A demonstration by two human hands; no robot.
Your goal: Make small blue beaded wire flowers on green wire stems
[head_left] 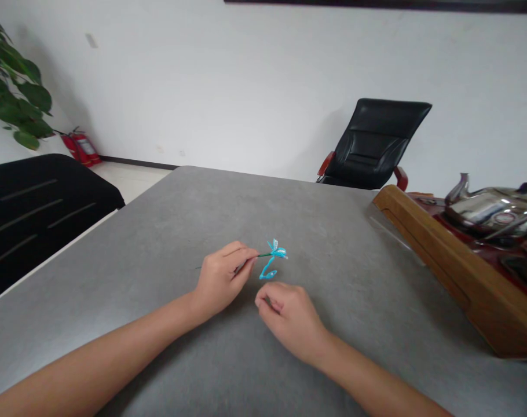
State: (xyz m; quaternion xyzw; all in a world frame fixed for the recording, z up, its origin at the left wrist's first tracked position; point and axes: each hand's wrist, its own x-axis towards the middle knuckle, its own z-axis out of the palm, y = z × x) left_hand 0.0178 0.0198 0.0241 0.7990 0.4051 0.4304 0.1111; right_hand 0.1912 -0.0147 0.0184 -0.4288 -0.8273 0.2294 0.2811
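Observation:
A small flower-like piece (279, 252) with blue and white petals sits on a thin green stem. My left hand (223, 275) pinches that stem, and a dark thin end sticks out behind the hand. Below the petals hangs a curled light-blue strand (267, 271); whether it is joined to the flower is hard to tell. My right hand (287, 315) is just below and to the right of the strand, its fingers curled and thumb and fingertips together. Whatever it may hold is too small to see.
Both hands are above a grey table (246, 202). On the right stands a wooden tea tray (454, 272) with a metal kettle (498, 209). Black chairs stand at the far side (374, 142) and left (46, 208). A plant (15, 87) and red extinguishers (81, 148) are beyond.

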